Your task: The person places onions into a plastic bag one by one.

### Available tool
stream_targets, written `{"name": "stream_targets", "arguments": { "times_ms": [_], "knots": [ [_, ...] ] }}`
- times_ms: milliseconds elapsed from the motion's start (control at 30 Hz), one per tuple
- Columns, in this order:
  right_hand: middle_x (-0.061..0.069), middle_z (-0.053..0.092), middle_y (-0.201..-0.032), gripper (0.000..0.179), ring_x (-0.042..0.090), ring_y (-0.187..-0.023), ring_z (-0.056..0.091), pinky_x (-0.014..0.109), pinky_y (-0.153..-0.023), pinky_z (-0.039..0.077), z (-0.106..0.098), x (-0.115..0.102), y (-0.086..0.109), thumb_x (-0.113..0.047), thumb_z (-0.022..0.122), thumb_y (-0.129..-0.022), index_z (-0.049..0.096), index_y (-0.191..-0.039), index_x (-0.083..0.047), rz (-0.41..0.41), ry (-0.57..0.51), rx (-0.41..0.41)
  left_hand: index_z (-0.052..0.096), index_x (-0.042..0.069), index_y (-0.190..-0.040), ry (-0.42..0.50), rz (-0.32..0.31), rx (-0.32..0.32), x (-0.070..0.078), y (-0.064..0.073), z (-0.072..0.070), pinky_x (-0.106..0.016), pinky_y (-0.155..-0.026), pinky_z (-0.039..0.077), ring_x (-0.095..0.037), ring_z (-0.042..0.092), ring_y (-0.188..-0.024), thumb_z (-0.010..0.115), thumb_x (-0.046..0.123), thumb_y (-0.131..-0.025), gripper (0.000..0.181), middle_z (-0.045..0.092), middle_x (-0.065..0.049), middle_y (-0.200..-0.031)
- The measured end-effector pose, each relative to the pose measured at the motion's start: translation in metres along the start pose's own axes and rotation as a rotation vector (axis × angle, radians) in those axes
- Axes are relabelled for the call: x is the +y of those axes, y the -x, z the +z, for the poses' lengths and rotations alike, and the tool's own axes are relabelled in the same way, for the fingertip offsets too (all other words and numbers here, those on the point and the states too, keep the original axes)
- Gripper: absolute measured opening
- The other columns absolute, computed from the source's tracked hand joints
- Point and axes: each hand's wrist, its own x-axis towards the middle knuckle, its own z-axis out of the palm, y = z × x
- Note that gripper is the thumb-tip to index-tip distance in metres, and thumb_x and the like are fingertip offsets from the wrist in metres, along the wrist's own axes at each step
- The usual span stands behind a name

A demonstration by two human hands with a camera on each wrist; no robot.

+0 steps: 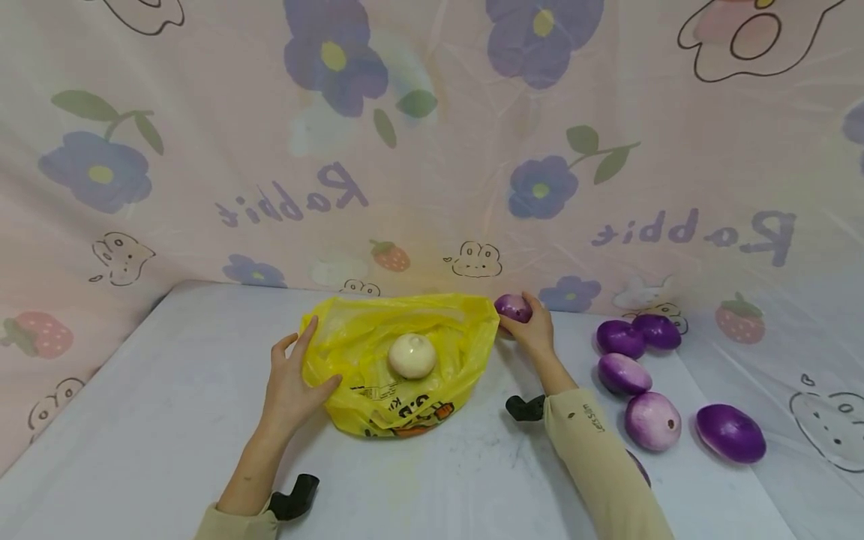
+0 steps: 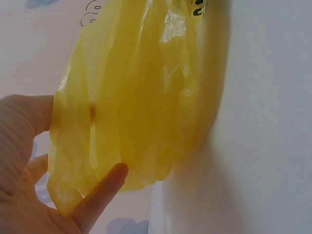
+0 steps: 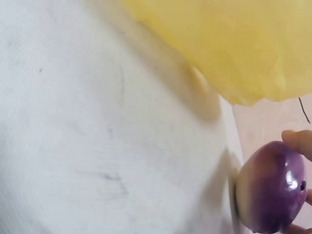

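Note:
A yellow plastic bag with printing stands on the table with its mouth spread. A white onion shows inside it. My left hand is at the bag's left side, thumb and fingers spread wide; in the left wrist view one straight finger lies across the outside of the film and another passes behind it. Just beyond the bag's right edge, my right hand holds a glossy purple onion between thumb and fingers. In the right wrist view this purple onion is close to the bag.
Several more purple onions lie on the right side of the table, one farther right. The right sleeve partly hides another. A patterned cloth hangs behind the white table. Black devices sit at both wrists.

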Motion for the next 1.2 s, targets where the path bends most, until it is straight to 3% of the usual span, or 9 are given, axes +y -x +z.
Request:
{"name": "stream_targets", "arguments": {
  "times_ms": [367,533,833,1200],
  "knots": [
    [0.025,0.035,-0.147,0.079,0.042,-0.134,0.035,0.055,-0.113,0.026,-0.001,0.008,-0.001,-0.021,0.071,-0.081,0.032,-0.149,-0.010,0.065,-0.047,0.045,0.025,0.018,-0.153,0.056,-0.035,-0.020,0.001,0.001,0.002,-0.064,-0.094,0.042,-0.055,0.039,-0.123,0.073,0.011,-0.079,0.089,0.019,-0.032,-0.146],
    [0.024,0.035,-0.149,0.079,0.040,-0.136,0.035,0.053,-0.114,0.025,-0.005,0.007,-0.002,-0.022,0.072,-0.081,0.033,-0.149,-0.009,0.054,-0.069,0.073,0.024,0.017,-0.153,0.029,-0.033,-0.011,0.002,0.001,0.003,-0.063,-0.091,0.043,-0.054,0.044,-0.118,0.073,0.013,-0.079,0.090,0.022,-0.032,-0.144],
    [0.021,0.031,-0.152,0.081,0.039,-0.138,0.032,0.053,-0.114,0.025,-0.014,-0.011,0.002,-0.030,0.071,-0.084,0.029,-0.151,-0.012,0.074,-0.111,0.084,0.022,0.018,-0.154,0.008,-0.051,-0.022,0.001,0.002,-0.002,-0.063,-0.089,0.045,-0.054,0.048,-0.113,0.073,0.015,-0.080,0.090,0.025,-0.032,-0.142],
    [0.020,0.036,-0.148,0.081,0.039,-0.131,0.043,0.049,-0.106,0.040,-0.025,-0.042,0.011,-0.032,0.074,-0.082,0.032,-0.149,-0.019,0.029,-0.280,0.117,0.023,0.018,-0.153,0.040,-0.046,-0.018,0.003,0.003,0.000,-0.063,-0.092,0.043,-0.053,0.045,-0.117,0.073,0.013,-0.079,0.089,0.026,-0.031,-0.141]
  ]
}}
